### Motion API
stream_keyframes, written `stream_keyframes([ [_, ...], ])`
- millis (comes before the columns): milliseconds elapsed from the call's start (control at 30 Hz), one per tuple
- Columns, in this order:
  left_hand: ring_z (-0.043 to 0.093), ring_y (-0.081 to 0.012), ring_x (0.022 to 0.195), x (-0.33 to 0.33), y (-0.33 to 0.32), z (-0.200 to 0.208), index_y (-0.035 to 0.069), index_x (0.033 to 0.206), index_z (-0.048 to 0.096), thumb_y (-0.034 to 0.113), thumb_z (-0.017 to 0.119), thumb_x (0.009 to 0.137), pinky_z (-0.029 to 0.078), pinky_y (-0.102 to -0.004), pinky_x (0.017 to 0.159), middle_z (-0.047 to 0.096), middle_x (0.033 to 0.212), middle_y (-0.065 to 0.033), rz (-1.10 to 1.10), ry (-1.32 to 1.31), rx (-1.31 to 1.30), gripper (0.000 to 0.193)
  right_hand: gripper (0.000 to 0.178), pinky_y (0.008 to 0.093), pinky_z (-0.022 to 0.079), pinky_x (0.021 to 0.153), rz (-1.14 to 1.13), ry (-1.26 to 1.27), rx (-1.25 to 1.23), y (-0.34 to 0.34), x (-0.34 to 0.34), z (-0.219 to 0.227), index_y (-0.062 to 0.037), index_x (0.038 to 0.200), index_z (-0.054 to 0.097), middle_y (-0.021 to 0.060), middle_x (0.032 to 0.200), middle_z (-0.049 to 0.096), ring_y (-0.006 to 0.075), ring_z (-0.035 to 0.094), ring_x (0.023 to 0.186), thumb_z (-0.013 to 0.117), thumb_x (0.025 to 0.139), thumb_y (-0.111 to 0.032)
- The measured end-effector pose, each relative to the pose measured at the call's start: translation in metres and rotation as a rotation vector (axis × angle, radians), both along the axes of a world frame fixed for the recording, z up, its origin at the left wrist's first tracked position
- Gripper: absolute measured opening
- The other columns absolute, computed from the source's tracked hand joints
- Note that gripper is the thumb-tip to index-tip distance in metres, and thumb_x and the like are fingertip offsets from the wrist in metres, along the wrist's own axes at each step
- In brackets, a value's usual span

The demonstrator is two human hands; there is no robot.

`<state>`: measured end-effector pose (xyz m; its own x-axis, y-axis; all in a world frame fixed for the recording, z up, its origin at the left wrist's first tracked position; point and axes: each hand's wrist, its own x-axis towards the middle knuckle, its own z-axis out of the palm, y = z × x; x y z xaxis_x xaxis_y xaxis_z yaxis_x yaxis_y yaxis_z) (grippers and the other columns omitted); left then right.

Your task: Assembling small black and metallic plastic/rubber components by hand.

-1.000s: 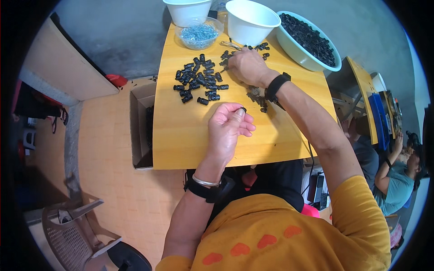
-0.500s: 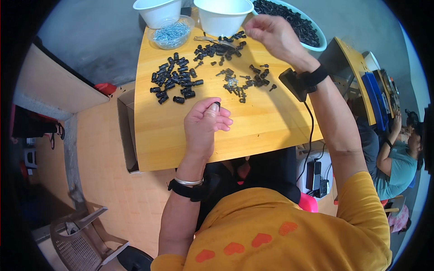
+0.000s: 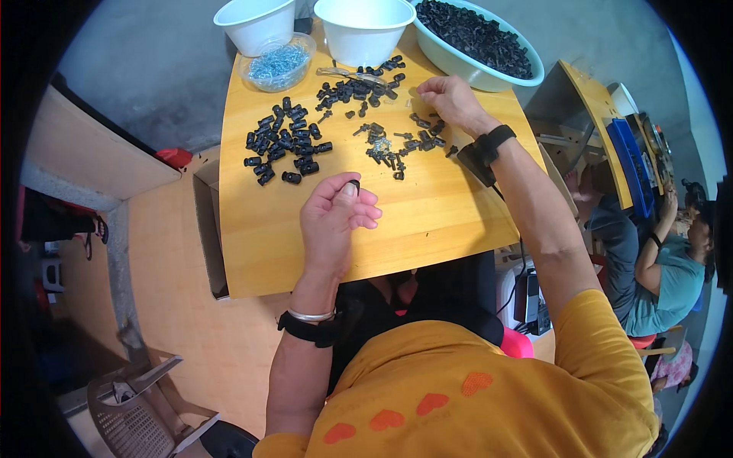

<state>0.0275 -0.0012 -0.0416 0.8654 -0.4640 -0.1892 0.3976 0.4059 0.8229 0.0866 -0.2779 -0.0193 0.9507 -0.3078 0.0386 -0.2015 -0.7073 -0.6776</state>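
Note:
My left hand (image 3: 327, 221) is above the near part of the wooden table (image 3: 427, 217), pinching a small black plastic part (image 3: 354, 184) between thumb and forefinger, its other fingers loosely curled. My right hand (image 3: 456, 103) reaches over the table's right side with thumb and fingertips together. Whatever lies in that pinch is too small to make out. To the left hand's far side lies a pile of black cylindrical pieces (image 3: 284, 141). Small black pin-like parts (image 3: 385, 156) and tiny silvery bits (image 3: 380, 144) are scattered between the hands. More black pieces (image 3: 353, 91) lie farther back.
A clear tub of silvery springs or pins (image 3: 281, 62), two white bowls (image 3: 365, 34) and a pale green basin of black parts (image 3: 443, 65) line the back. A metal tool (image 3: 351, 75) lies among the pieces. At far right a person (image 3: 668, 282) sits by another table.
My right hand has drawn back from beside the green basin, down toward the tabletop. My left hand keeps its pinch on the black part. The view has shifted slightly.

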Motion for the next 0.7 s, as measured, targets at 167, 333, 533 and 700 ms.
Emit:
stream_keyframes([
  [167, 0.062, -0.0179, 0.061, 0.001, 0.001, -0.001, -0.001, 0.104, 0.052, 0.011, 0.047, 0.09, 0.05, -0.0255, 0.053, 0.062, 0.079, -0.0141, 0.001, -0.027, -0.025, 0.019, 0.02, 0.0298, 0.047, 0.076, -0.024, 0.036, 0.016, -0.004, 0.002, -0.001, -0.0003, 0.094, 0.065, 0.0134, 0.089, 0.065, 0.0218, 0.061, 0.083, 0.056, 0.079, -0.011],
  [333, 0.062, -0.0177, 0.061, 0.001, 0.001, 0.001, -0.001, 0.104, 0.052, 0.011, 0.047, 0.09, 0.05, -0.0254, 0.053, 0.062, 0.079, -0.0139, -0.001, -0.02, -0.03, 0.019, 0.021, 0.0296, 0.047, 0.075, 0.058, 0.084, -0.12, 0.0, 0.002, 0.003, -0.0013, 0.095, 0.065, 0.013, 0.087, 0.065, 0.0217, 0.061, 0.082, 0.058, 0.077, -0.011],
  [533, 0.062, -0.017, 0.062, 0.0, 0.001, 0.001, 0.0, 0.104, 0.052, 0.011, 0.047, 0.09, 0.05, -0.0249, 0.054, 0.062, 0.079, -0.0132, -0.012, -0.017, -0.027, 0.018, 0.017, 0.035, 0.046, 0.071, 0.119, 0.058, -0.375, 0.005, 0.001, -0.002, -0.0007, 0.079, 0.062, 0.0128, 0.078, 0.063, 0.0265, 0.06, 0.078, 0.061, 0.073, -0.017],
  [700, 0.061, -0.0169, 0.062, 0.0, 0.002, 0.0, -0.001, 0.104, 0.052, 0.011, 0.046, 0.09, 0.049, -0.0245, 0.054, 0.061, 0.078, -0.0129, -0.003, -0.021, -0.015, 0.019, 0.024, 0.0365, 0.045, 0.073, -0.032, 0.115, -0.374, 0.008, -0.002, 0.003, 0.0001, 0.079, 0.062, 0.0154, 0.079, 0.063, 0.0304, 0.059, 0.079, 0.06, 0.076, -0.024],
])
